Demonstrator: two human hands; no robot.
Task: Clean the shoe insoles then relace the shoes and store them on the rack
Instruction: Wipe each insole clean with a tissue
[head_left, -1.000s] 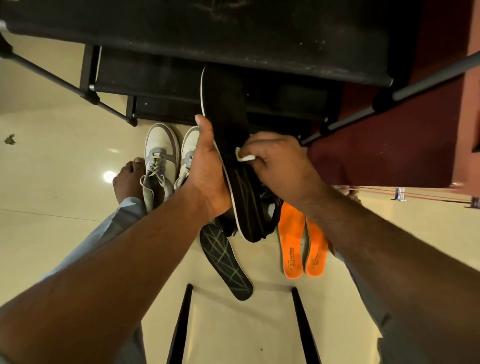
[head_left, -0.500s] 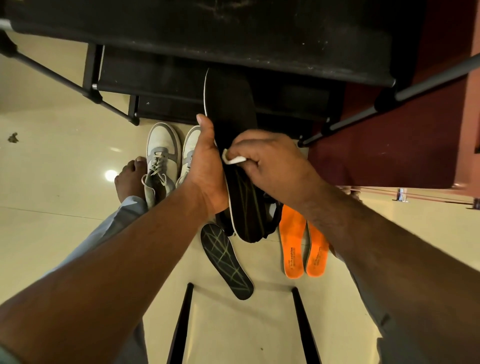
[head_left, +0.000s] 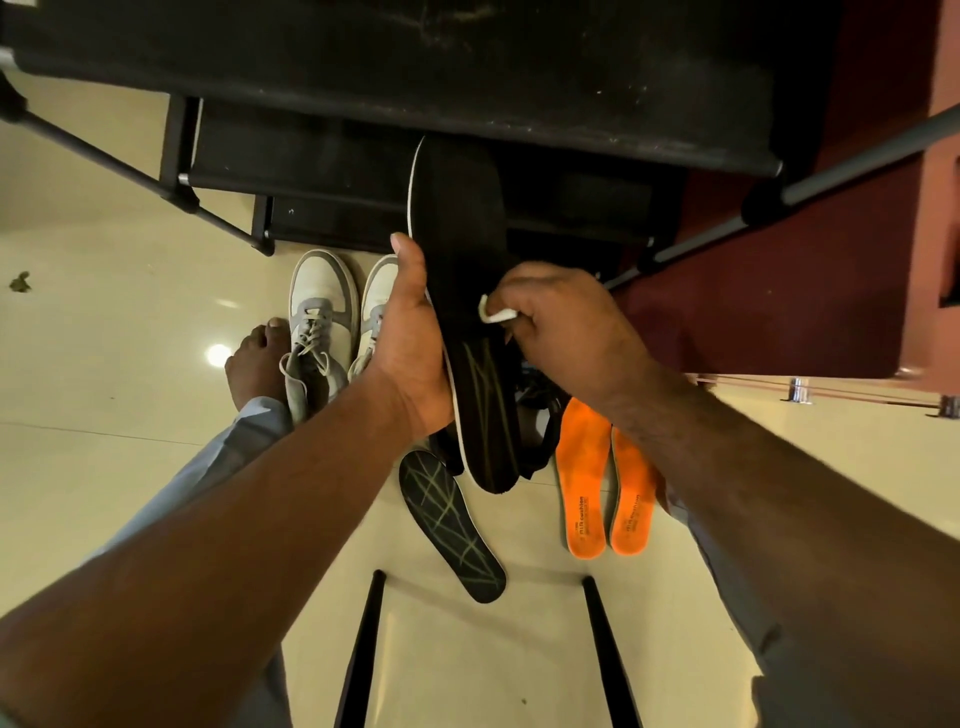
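- Our left hand grips the black insole, held up before the shoe rack.
- Our right hand pinches a white wipe against it.
- Orange insoles and grey sneakers lie on the floor.

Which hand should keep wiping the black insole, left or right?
Right. The right hand already pinches the white wipe against the held black insole. The left hand grips that insole's edge and steadies it, so it looks better kept as the holder.

black shoes mostly hidden behind held insole
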